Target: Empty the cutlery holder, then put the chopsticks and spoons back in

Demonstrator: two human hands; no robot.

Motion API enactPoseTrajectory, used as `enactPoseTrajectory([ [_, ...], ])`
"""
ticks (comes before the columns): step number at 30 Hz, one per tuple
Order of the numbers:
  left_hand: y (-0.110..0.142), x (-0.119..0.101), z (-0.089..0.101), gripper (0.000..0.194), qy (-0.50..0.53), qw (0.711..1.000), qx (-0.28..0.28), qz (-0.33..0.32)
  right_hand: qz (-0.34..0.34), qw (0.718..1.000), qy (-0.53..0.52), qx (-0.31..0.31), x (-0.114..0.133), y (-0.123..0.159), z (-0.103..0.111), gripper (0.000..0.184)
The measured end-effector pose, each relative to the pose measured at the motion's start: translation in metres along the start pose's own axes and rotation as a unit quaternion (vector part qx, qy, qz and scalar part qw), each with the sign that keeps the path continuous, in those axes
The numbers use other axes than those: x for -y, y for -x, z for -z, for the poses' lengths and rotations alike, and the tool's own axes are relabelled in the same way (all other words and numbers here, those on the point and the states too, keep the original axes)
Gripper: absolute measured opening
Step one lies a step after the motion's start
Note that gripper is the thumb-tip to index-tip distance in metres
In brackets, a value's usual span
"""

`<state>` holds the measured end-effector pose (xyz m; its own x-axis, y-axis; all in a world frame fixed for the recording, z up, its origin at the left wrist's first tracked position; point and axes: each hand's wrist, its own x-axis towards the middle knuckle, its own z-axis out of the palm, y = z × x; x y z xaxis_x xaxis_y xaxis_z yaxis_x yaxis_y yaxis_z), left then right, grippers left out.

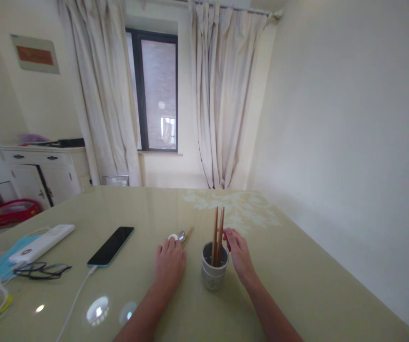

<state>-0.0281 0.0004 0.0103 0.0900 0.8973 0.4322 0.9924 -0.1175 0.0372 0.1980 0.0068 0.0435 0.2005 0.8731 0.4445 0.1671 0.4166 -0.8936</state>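
Several slim brown wooden chopsticks [215,232] are standing nearly upright in the round grey perforated cup [213,279] on the pale green bench [279,285]. Right of the cup, the nearer right hand [239,254] is curling its fingers beside them; I cannot tell whether its grip is holding any. Left of the cup, the left hand [170,266] is covering part of a shiny silver spoon [181,235], its grip hidden.

At lower centre, our left hand [170,263] is hiding part of the spoon [181,235], and the cup [212,280] is hiding the lower ends of the chopsticks [216,230]. We are losing our forearms [270,306] at the bottom edge and the blue sheet [6,260] at the left.
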Motion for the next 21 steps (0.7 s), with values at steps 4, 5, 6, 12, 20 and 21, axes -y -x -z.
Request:
enactPoseTrajectory([
  [4,0.000,-0.001,0.001,0.026,0.002,1.000,0.009,0.001,0.003,1.000,0.002,0.002,0.001,0.000,0.000,0.068],
  [5,0.000,-0.001,0.001,0.026,0.005,1.000,0.015,0.002,0.004,1.000,0.004,0.003,0.000,0.001,0.000,0.068],
  [6,0.000,-0.001,0.000,0.026,0.008,1.000,0.020,0.004,0.005,1.000,0.006,0.003,-0.001,0.001,0.000,0.067],
  [12,0.001,0.000,-0.002,0.027,-0.007,1.000,0.015,-0.013,0.015,1.000,0.014,-0.005,-0.005,0.000,0.001,0.065],
  [20,-0.006,-0.010,-0.006,0.033,0.100,0.994,-0.041,0.030,0.045,0.997,0.039,-0.052,0.000,0.003,0.002,0.058],
  [21,-0.006,-0.011,-0.007,0.034,0.140,0.988,-0.044,0.040,0.049,0.996,0.040,-0.060,0.002,0.004,0.002,0.055],
])
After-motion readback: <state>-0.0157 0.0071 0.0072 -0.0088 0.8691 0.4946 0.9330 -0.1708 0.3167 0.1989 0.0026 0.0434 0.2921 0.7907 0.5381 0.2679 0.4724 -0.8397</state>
